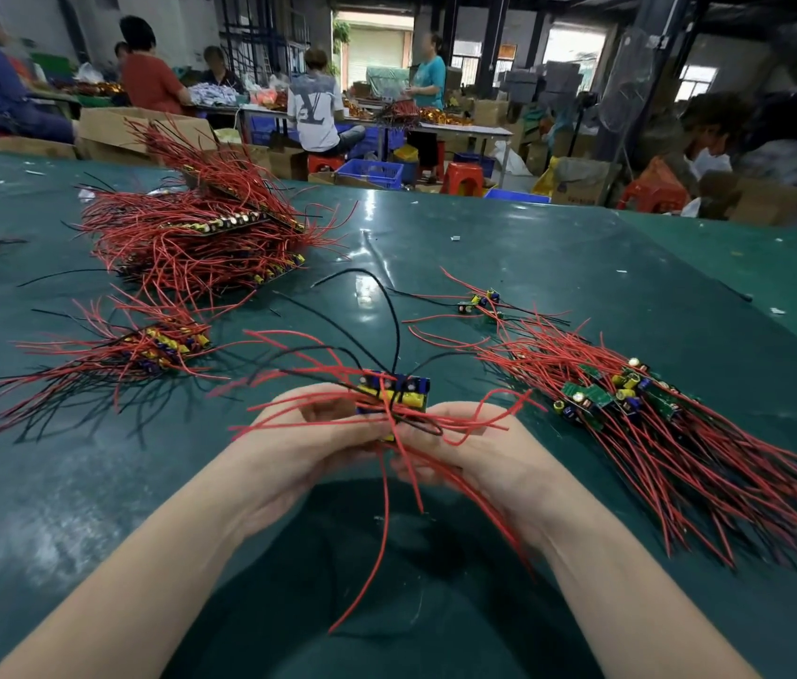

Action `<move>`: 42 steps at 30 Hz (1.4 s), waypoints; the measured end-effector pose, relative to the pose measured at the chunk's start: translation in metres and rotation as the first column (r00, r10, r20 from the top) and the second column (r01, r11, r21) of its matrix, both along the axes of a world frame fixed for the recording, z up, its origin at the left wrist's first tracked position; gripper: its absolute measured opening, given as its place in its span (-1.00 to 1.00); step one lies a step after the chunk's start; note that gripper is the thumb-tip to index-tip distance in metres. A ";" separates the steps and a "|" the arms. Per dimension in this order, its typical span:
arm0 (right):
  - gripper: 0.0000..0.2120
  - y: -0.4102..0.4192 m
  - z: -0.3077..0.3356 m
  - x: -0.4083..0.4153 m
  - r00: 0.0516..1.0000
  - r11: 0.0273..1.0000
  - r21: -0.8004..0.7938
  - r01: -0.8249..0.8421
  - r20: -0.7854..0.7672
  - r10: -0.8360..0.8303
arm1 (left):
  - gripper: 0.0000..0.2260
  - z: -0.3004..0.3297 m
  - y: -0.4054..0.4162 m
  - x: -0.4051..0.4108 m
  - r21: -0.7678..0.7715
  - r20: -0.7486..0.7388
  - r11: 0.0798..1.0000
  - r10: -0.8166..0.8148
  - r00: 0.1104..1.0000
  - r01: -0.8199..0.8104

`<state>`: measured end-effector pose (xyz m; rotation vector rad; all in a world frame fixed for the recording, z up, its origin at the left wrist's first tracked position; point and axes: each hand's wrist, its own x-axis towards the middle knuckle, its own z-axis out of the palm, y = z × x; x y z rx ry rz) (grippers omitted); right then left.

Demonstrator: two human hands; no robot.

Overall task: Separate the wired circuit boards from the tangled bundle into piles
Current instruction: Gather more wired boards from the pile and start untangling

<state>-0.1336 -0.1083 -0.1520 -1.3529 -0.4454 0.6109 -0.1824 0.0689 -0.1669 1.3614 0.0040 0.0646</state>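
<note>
Hands, left hand (310, 436) and right hand (465, 445), both grip a small cluster of wired circuit boards with yellow and blue capacitors (394, 392) above the near green table (92, 482), apparently to untangle its red and black leads, between sorted piles left (161, 343) and right (621, 392).

Both hands, left hand (310, 433) and right hand (465, 445), grip a small cluster of red-and-black-wired circuit boards (394, 392) above the dark green glossy tabletop (582, 267), with wired piles lying either side.
</note>
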 end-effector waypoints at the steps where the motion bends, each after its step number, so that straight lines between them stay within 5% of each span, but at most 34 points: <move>1: -0.81 -0.001 0.001 0.000 1.000 1.000 -0.002 -0.015 0.021 0.015 | -0.71 0.002 -0.001 -0.001 -0.005 -0.012 1.000 -0.011 1.000 0.011; 11: -0.77 0.000 0.002 -0.001 0.998 0.997 0.058 0.050 0.032 -0.052 | -0.74 0.004 -0.005 0.001 -0.080 -0.113 0.994 0.062 0.992 -0.072; 25: -0.78 -0.003 0.001 0.004 0.995 0.984 0.154 -0.092 -0.019 0.096 | -0.67 0.010 -0.002 -0.005 -0.019 -0.039 0.998 -0.066 0.997 0.066; 42: -0.78 -0.005 -0.001 0.005 0.993 0.984 0.148 -0.103 -0.050 0.112 | -0.80 0.007 -0.003 -0.004 -0.109 -0.060 0.989 -0.106 0.993 0.099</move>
